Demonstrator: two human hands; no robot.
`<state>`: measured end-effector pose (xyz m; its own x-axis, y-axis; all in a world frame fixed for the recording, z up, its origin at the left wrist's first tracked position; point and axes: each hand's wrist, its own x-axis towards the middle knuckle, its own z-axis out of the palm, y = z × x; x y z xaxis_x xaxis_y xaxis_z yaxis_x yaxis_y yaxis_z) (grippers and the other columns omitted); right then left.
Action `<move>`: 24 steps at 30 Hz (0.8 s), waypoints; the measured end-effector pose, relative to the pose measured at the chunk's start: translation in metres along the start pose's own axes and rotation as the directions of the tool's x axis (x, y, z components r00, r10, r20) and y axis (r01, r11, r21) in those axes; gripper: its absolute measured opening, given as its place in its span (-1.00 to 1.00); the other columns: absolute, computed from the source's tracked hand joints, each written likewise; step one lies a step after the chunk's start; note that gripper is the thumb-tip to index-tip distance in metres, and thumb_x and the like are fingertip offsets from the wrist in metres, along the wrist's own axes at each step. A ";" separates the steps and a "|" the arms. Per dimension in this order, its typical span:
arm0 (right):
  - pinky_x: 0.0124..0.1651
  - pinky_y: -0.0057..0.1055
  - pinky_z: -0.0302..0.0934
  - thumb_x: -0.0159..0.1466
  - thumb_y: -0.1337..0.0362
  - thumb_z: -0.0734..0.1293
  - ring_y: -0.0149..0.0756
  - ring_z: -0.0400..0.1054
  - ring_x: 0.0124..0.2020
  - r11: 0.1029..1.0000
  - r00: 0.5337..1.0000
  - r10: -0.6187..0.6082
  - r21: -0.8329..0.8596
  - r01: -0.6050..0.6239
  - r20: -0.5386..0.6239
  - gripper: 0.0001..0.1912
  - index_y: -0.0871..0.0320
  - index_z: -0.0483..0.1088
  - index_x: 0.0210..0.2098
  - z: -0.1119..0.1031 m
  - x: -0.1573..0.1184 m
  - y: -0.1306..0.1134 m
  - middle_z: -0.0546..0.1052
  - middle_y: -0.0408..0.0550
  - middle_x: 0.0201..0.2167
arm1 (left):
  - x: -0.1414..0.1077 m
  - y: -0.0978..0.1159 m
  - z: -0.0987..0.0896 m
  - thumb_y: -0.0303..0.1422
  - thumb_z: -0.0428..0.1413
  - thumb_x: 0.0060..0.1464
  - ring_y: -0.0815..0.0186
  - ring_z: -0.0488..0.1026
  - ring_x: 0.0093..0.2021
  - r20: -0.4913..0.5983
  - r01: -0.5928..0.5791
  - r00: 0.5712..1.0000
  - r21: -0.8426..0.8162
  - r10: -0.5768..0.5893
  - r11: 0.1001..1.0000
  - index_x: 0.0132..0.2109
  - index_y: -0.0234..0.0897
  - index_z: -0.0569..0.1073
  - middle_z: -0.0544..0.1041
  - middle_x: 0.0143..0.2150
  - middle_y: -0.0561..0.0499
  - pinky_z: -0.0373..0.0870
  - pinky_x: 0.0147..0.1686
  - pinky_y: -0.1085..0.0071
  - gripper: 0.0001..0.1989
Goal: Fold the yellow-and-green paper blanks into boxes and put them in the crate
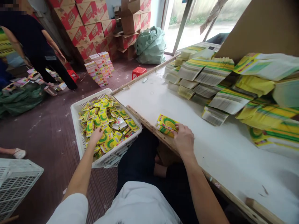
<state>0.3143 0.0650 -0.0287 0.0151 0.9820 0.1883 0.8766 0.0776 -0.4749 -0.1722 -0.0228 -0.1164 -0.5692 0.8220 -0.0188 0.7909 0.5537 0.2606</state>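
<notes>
Pack (167, 122), yellow and green with red print, lies at the near left edge of the counter (144, 95), right hand (183, 137) clamped on its right end. Left hand (96, 135) is among yellow-green sachets (102, 116) in the white basket (77, 127); its grip cannot be judged.

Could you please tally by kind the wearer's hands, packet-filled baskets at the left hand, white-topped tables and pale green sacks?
Hands: 2 (left hand, right hand)
Packet-filled basket: 1
White-topped table: 1
Pale green sack: 1
Total: 5
</notes>
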 end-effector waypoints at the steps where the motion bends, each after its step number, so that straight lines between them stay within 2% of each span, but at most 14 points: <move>1: -0.04 -0.19 0.14 0.24 0.40 0.35 0.01 0.35 -0.11 1.000 1.000 0.008 0.015 -0.008 0.012 -0.72 0.27 0.43 -0.05 -0.001 0.001 -0.001 0.52 0.21 -0.17 | -0.002 0.001 -0.002 -0.31 0.13 0.11 0.01 0.52 0.08 -0.025 -0.015 1.000 -0.009 0.015 1.000 0.03 -0.39 0.51 0.60 0.03 -0.27 0.38 0.11 0.18 -0.64; 5: 0.01 -0.21 0.17 0.22 0.41 0.38 -0.03 0.35 -0.08 0.998 0.999 0.047 0.038 -0.047 0.004 -0.69 0.23 0.39 -0.03 -0.002 0.003 -0.003 0.50 0.17 -0.13 | -0.008 0.016 -0.008 -0.29 0.07 0.07 -0.05 0.43 0.17 -0.165 -0.101 0.982 -0.078 0.087 0.992 0.06 -0.45 0.46 0.53 0.10 -0.34 0.30 0.22 0.08 -0.55; 7: 0.05 -0.22 0.18 0.21 0.43 0.38 -0.06 0.35 -0.05 0.996 0.997 0.073 0.061 -0.073 -0.009 -0.63 0.23 0.36 0.01 0.000 0.005 -0.003 0.48 0.18 -0.07 | -0.009 0.027 -0.008 -0.28 0.05 0.06 -0.04 0.43 0.16 -0.212 -0.158 0.969 -0.129 0.128 0.979 0.04 -0.40 0.46 0.54 0.08 -0.30 0.30 0.23 0.04 -0.58; 10: 0.10 -0.23 0.17 0.19 0.46 0.38 -0.10 0.33 -0.01 0.988 0.994 0.099 0.122 -0.094 -0.035 -0.57 0.22 0.31 0.04 0.002 0.007 0.000 0.43 0.18 -0.01 | -0.011 0.046 -0.005 -0.24 0.03 0.09 0.00 0.42 0.18 -0.250 -0.253 0.947 -0.199 0.201 0.947 -0.02 -0.31 0.47 0.55 0.07 -0.22 0.30 0.25 0.04 -0.64; 14: 0.08 -0.25 0.22 0.17 0.50 0.34 -0.18 0.35 -0.04 0.965 0.993 0.100 0.250 -0.082 -0.058 -0.57 0.16 0.28 0.02 0.003 0.009 0.003 0.44 0.07 -0.06 | -0.022 0.077 0.004 -0.15 0.02 0.12 0.03 0.41 0.19 -0.288 -0.364 0.914 -0.270 0.286 0.891 -0.05 -0.24 0.49 0.53 0.08 -0.17 0.33 0.24 0.05 -0.64; 17: -0.01 -0.30 0.27 0.14 0.51 0.32 -0.24 0.38 -0.14 0.937 0.993 0.090 0.346 -0.058 -0.078 -0.59 0.13 0.29 -0.03 0.003 0.008 0.004 0.47 -0.01 -0.15 | -0.033 0.106 0.009 -0.09 0.02 0.13 0.04 0.44 0.14 -0.331 -0.488 0.862 -0.345 0.382 0.802 -0.08 -0.20 0.53 0.56 0.03 -0.16 0.31 0.26 0.05 -0.63; 20: -0.14 -0.32 0.30 0.11 0.50 0.31 -0.25 0.40 -0.28 0.909 0.992 0.080 0.416 -0.031 -0.102 -0.61 0.12 0.30 -0.08 0.002 0.009 0.005 0.49 -0.12 -0.32 | -0.045 0.138 0.015 -0.03 0.09 0.07 0.00 0.50 0.07 -0.365 -0.570 0.820 -0.459 0.440 0.681 -0.16 -0.15 0.58 0.60 -0.07 -0.14 0.33 0.23 0.00 -0.64; 22: -0.17 -0.30 0.30 0.11 0.49 0.29 -0.25 0.39 -0.32 0.891 0.988 0.080 0.453 -0.012 -0.132 -0.66 0.11 0.30 -0.12 -0.001 0.011 0.005 0.47 -0.15 -0.38 | -0.055 0.159 0.018 -0.01 0.12 0.06 0.01 0.52 0.03 -0.344 -0.575 0.817 -0.559 0.464 0.598 -0.19 -0.11 0.61 0.62 -0.07 -0.12 0.37 0.20 0.03 -0.66; 24: -0.18 -0.29 0.30 0.12 0.45 0.29 -0.24 0.40 -0.33 0.869 0.984 0.083 0.496 0.008 -0.161 -0.68 0.10 0.29 -0.13 -0.008 0.011 0.001 0.45 -0.16 -0.40 | -0.069 0.181 0.020 0.00 0.17 0.02 0.03 0.56 -0.04 -0.286 -0.530 0.830 -0.675 0.480 0.514 -0.21 -0.08 0.63 0.64 -0.10 -0.11 0.44 0.12 0.08 -0.66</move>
<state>0.3193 0.0744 -0.0204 0.1647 0.9446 0.2838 0.5231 0.1603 -0.8370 0.0141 0.0234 -0.0871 -0.1569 0.9094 0.3851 0.5564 -0.2407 0.7953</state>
